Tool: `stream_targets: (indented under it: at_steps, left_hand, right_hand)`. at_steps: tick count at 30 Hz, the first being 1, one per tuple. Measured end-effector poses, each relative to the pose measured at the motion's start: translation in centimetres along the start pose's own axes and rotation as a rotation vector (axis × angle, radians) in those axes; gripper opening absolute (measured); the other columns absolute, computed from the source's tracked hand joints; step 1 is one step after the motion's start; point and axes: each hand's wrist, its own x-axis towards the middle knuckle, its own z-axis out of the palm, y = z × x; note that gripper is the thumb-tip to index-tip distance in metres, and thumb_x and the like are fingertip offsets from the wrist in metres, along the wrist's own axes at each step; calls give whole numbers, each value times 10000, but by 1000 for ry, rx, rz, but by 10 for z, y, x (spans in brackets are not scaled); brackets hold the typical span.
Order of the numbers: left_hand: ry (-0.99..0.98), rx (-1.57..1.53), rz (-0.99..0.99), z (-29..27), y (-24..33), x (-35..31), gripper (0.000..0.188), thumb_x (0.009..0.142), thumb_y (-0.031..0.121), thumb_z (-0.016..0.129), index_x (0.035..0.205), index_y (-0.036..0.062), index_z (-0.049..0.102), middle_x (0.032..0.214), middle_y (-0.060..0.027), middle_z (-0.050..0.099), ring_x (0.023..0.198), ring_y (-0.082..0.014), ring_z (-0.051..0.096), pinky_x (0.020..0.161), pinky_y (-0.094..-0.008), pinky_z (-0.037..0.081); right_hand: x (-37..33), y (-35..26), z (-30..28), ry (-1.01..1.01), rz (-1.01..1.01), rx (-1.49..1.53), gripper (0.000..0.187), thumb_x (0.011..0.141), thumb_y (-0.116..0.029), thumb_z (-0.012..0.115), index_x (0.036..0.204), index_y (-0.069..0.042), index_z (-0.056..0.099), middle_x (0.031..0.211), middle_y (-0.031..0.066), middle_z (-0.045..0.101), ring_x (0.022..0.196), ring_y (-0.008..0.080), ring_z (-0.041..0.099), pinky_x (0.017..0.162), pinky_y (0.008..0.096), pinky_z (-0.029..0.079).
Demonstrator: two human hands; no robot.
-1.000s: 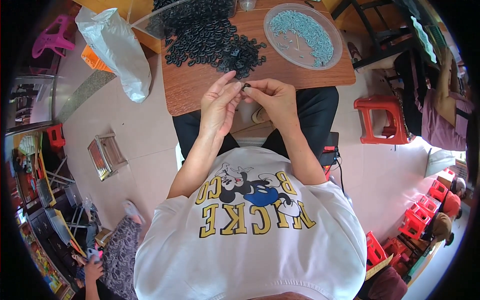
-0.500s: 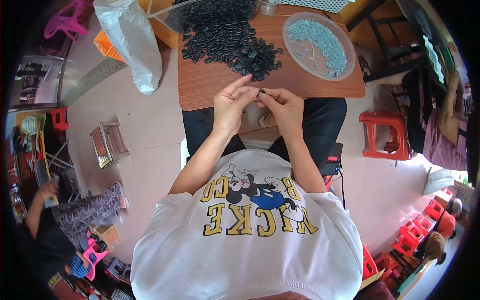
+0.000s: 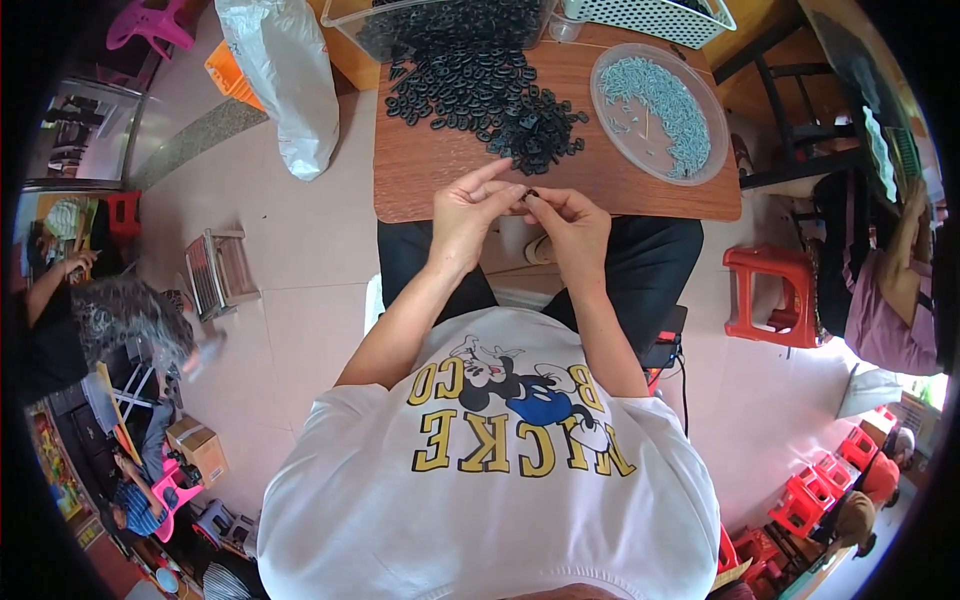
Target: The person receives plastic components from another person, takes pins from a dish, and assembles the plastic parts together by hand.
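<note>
Just over the near edge of the brown table (image 3: 400,180), my two hands meet at the fingertips around a small black piece (image 3: 531,194). My left hand (image 3: 464,222) pinches at it with thumb and fingers, one finger stretched out toward the pile. From the other side, my right hand (image 3: 580,228) grips it between thumb and forefinger. The fingers cover most of the piece. Beyond them lies a heap of small black oval plastic parts (image 3: 540,130). To its right, a round clear tray (image 3: 607,128) holds many small grey-blue pins (image 3: 690,125) and a thin stick.
A clear bin (image 3: 345,18) of black parts and a white perforated basket (image 3: 655,28) stand at the back. Left of the table is a white sack (image 3: 290,90). A red stool (image 3: 770,297) stands at the right, near another person (image 3: 890,280).
The whole view has shifted slightly, so the table sits a little further right. My hands keep their pinch on the black piece. At the far left, a person has moved.
</note>
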Motion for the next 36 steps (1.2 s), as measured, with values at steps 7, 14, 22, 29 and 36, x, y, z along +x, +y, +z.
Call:
stream_targets:
  at_steps: [7, 14, 22, 29, 36]
  left_hand:
    - [316, 1083, 514, -51, 48, 51, 218, 817, 124, 651, 988, -11, 665, 884, -137, 614, 852, -244, 592, 754, -330, 464]
    - [273, 1266, 513, -65, 33, 68, 181, 788, 75, 661, 950, -8, 663, 854, -155, 575, 827, -281, 582, 749, -361, 462]
    - [248, 1041, 402, -62, 24, 44, 200, 777, 42, 674, 969, -11, 656, 880, -112, 632, 768, -217, 629, 715, -312, 486]
    - [82, -304, -188, -25, 24, 2, 243, 856, -23, 588, 1091, -81, 574, 988, -156, 635, 886, -223, 646, 806, -274, 546]
    - [-20, -339, -201, -15, 20, -9, 225, 865, -19, 572, 1086, -65, 584, 983, -158, 641, 870, -210, 650, 782, -280, 554]
  right_hand:
    - [2, -3, -2, 11, -5, 110, 108, 819, -55, 666, 907, 7, 673, 778, 8, 649, 700, 61, 595, 645, 182, 453]
    - [0, 5, -4, 3, -69, 15, 115, 808, -63, 677, 908, -6, 675, 777, -13, 637, 710, 39, 550, 660, 181, 445]
    - [6, -6, 2, -102, 8, 47, 101, 806, -30, 667, 902, -1, 676, 771, -25, 628, 685, 17, 520, 617, 161, 403]
    - [6, -17, 12, -90, -69, 11, 125, 790, -32, 686, 907, 10, 681, 749, -14, 629, 656, 17, 521, 583, 156, 399]
    - [1, -18, 7, -34, -91, -77, 123, 786, -30, 690, 898, 17, 682, 740, -4, 638, 646, 21, 532, 570, 158, 406]
